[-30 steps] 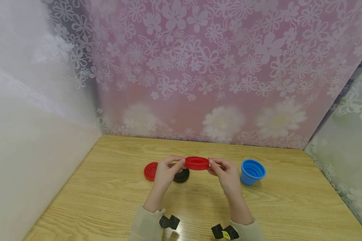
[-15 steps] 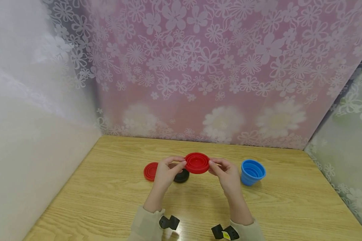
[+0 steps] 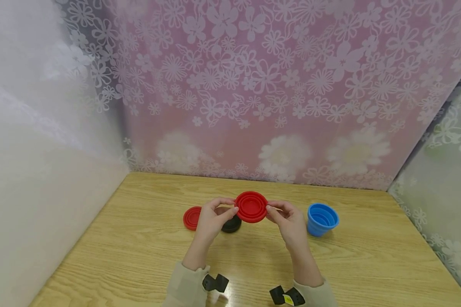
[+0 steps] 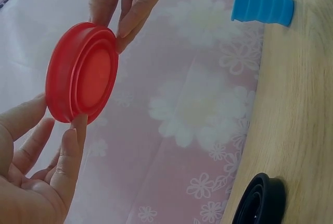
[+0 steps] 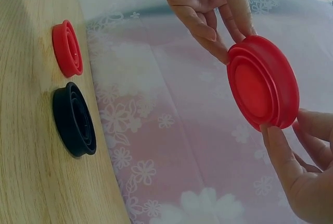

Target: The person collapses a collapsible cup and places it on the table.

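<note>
A red collapsible cup [image 3: 251,207], folded flat into rings, is held up above the table between both hands. My left hand [image 3: 212,218] pinches its left edge with thumb and fingers. On the opposite edge my right hand [image 3: 289,221] has the same pinch. The cup's ringed inside faces the head camera; both wrist views show its flat underside, as on the red cup [image 4: 94,75] in the left wrist view. Behind my left hand a black collapsed cup [image 3: 231,224] lies on the table, partly hidden.
Another red collapsed cup [image 3: 191,218] lies on the wooden table [image 3: 138,247], left of the black one and partly covered by my left hand. A blue cup [image 3: 321,219], expanded, stands upright to the right of my right hand. A flowered cloth [image 3: 253,106] rises behind the table.
The held red cup has tilted from nearly edge-on until its ringed inside faces the head camera. Both hands keep their grip in almost the same place.
</note>
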Action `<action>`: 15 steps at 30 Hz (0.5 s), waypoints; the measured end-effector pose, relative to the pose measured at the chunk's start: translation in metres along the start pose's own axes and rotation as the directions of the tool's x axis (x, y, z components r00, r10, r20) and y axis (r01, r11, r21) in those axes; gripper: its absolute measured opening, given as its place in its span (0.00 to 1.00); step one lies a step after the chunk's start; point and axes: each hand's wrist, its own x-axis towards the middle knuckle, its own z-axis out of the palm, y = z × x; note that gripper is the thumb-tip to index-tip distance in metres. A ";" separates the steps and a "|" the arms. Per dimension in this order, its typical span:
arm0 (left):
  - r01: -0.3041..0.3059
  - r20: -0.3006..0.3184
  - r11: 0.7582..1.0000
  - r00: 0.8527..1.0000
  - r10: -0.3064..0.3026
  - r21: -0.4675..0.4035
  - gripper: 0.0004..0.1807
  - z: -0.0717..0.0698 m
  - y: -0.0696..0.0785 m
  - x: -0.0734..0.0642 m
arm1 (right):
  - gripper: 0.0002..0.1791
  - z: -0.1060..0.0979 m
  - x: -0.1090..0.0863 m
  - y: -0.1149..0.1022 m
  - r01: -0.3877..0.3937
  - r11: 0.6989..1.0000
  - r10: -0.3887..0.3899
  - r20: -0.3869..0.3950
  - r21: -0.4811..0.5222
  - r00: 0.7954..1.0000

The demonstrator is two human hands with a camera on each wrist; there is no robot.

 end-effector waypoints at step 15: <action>-0.038 0.019 0.998 0.999 0.037 0.043 0.15 -0.002 -0.002 0.001 | 0.19 -0.002 -0.003 -0.002 0.050 0.999 -0.049 0.038 -0.007 0.998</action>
